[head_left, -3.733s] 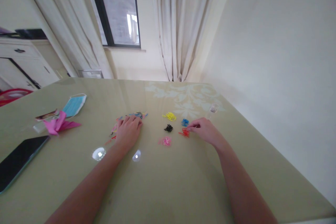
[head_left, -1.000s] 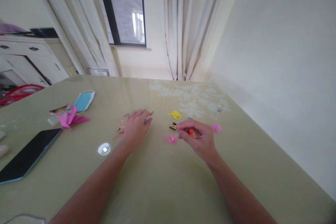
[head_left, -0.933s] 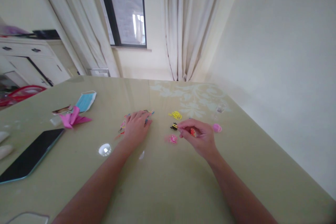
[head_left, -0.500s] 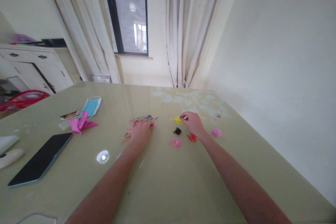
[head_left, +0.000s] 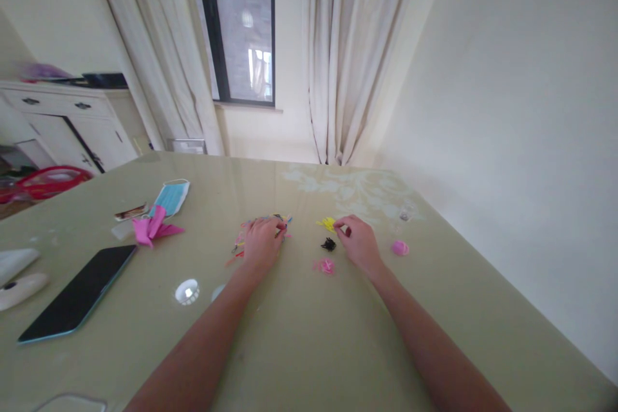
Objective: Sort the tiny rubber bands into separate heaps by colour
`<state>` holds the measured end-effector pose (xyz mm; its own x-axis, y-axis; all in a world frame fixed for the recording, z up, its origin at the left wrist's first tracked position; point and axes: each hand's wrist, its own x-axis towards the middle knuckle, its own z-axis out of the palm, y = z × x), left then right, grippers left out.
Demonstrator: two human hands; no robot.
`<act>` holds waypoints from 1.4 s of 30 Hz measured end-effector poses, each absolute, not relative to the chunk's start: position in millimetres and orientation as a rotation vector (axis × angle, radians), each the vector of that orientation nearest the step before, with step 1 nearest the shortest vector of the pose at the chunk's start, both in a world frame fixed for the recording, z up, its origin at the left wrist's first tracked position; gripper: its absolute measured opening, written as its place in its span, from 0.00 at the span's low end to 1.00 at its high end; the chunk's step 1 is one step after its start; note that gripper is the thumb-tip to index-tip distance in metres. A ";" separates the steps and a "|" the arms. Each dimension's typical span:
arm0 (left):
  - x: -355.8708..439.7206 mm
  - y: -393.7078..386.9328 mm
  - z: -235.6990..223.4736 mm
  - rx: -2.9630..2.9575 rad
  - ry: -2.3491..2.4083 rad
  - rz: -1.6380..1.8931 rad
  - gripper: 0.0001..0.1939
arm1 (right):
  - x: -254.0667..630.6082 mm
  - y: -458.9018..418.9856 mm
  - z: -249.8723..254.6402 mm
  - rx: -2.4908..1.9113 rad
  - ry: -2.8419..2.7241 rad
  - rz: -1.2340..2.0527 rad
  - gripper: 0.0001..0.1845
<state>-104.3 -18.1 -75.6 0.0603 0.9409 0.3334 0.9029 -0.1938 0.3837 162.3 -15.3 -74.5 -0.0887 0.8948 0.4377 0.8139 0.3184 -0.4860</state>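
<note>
My left hand (head_left: 262, 243) rests over a mixed pile of small coloured bands (head_left: 239, 246), thin and loop-like. Its thumb and forefinger are drawn together at the right side; whatever lies between them is too small to make out. My right hand (head_left: 360, 241) is beside a small yellow pile (head_left: 327, 224), thumb and fingertips pinched at its right edge. I cannot make out what the pinch holds. Just left of this hand lies a black pile (head_left: 329, 244), and nearer to me a pink pile (head_left: 327, 266). The red pile is hidden under my right hand or wrist.
A pink round item (head_left: 400, 248) and a small clear container (head_left: 405, 212) lie at the right. Leftward are a pink folded paper piece (head_left: 155, 226), a blue face mask (head_left: 171, 196), a dark tablet (head_left: 80, 293) and a shiny round object (head_left: 187, 291). A wall borders the table's right side.
My right hand has shifted slightly nearer to me and now covers the red pile. The left hand's thumb and forefinger have drawn together. The view has moved a little.
</note>
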 end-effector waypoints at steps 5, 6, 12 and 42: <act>-99.2 -21.7 -71.4 2.138 1.725 1.120 0.07 | 150.0 -38.8 -81.5 -1.294 -1.809 0.237 0.10; -97.3 -22.6 -70.8 2.108 1.640 1.189 0.07 | 147.0 -41.5 -80.9 -1.255 -1.807 0.259 0.10; -85.1 -32.1 -65.7 1.966 1.388 1.391 0.07 | 133.2 -56.5 -74.4 -1.149 -1.729 0.468 0.10; -84.1 -48.3 -63.4 2.173 1.260 1.191 0.12 | 140.9 -79.2 -47.4 -0.929 -1.652 0.464 0.07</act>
<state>-84.1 -48.3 -63.4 0.2475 0.8371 0.4879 0.5342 -0.5380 0.6521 140.9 -79.2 -47.4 -0.0603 0.7735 0.6309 0.3318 0.6117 -0.7182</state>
